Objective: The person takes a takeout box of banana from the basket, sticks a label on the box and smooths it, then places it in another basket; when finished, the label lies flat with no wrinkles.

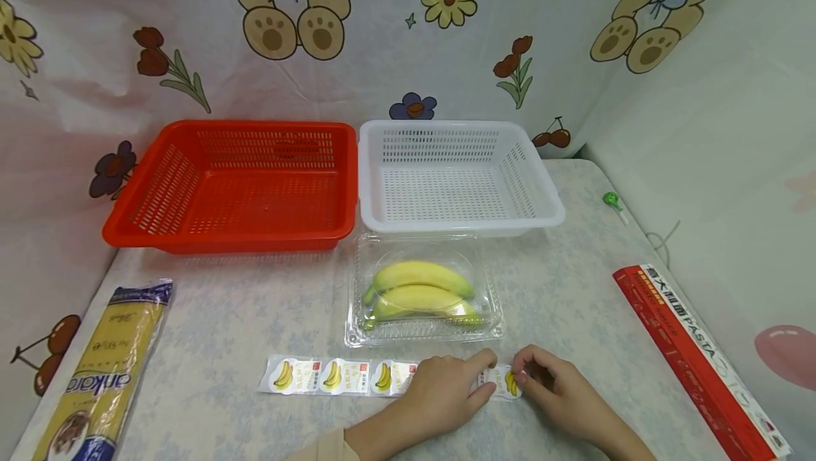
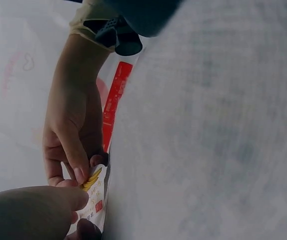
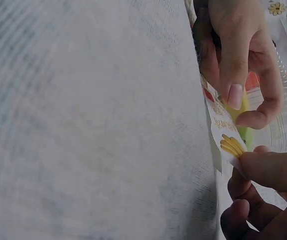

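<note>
A strip of banana stickers lies flat across the near part of the table. My left hand rests over the strip's right part, thumb and index finger spread apart above it, hiding some stickers. At the right end, my right hand pinches the edge of the last banana sticker between thumb and fingertips. In the right wrist view that sticker tilts up from the tabletop, with the right thumb at its edge. Just beyond the hands sits a clear plastic box with bananas inside.
A red basket and a white basket stand side by side at the back. A yellow pasta packet lies at the left edge, a red pasta box at the right. A green lollipop lies at back right.
</note>
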{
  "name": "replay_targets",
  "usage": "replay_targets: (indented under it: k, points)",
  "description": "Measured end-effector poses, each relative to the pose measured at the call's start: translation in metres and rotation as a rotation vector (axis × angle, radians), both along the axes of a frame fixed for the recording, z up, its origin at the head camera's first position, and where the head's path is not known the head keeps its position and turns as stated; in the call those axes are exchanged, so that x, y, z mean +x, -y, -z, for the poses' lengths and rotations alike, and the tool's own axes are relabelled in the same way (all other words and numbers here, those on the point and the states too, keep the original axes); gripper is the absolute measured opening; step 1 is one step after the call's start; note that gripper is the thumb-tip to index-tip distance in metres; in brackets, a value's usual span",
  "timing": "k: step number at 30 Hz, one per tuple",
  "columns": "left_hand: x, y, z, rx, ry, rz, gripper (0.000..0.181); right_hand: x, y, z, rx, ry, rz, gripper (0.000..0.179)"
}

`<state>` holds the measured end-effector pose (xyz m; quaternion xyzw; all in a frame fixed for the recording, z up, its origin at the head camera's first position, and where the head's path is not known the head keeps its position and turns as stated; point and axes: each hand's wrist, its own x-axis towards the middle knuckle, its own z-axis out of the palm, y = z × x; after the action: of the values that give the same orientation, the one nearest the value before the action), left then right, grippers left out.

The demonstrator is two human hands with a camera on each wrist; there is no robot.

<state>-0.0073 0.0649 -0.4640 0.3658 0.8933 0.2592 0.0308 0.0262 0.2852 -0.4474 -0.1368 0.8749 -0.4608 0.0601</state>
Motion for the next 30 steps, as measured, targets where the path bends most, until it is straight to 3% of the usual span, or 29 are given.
replay_targets:
  k: [7, 12, 16, 22, 30]
  points:
    - [0.003, -0.001, 0.001, 0.042, -0.018, -0.002, 0.027, 0.001, -0.005, 0.0, -0.078, 0.052, -0.022, 0.008]
    - [0.005, -0.002, -0.003, 0.154, 0.095, 0.017, 0.023, 0.001, -0.008, -0.004, -0.195, 0.046, -0.051, 0.011]
    - [0.005, -0.002, -0.005, 0.224, 0.142, 0.041, 0.019, 0.001, -0.009, -0.009, -0.209, 0.062, -0.036, 0.011]
    - [0.006, -0.002, -0.007, 0.218, 0.218, 0.015, 0.02, 0.003, -0.014, -0.017, -0.203, 0.094, -0.006, 0.01]
    - [0.005, -0.002, -0.008, 0.249, 0.305, 0.068, 0.02, 0.003, -0.022, -0.018, -0.27, 0.09, -0.036, 0.014]
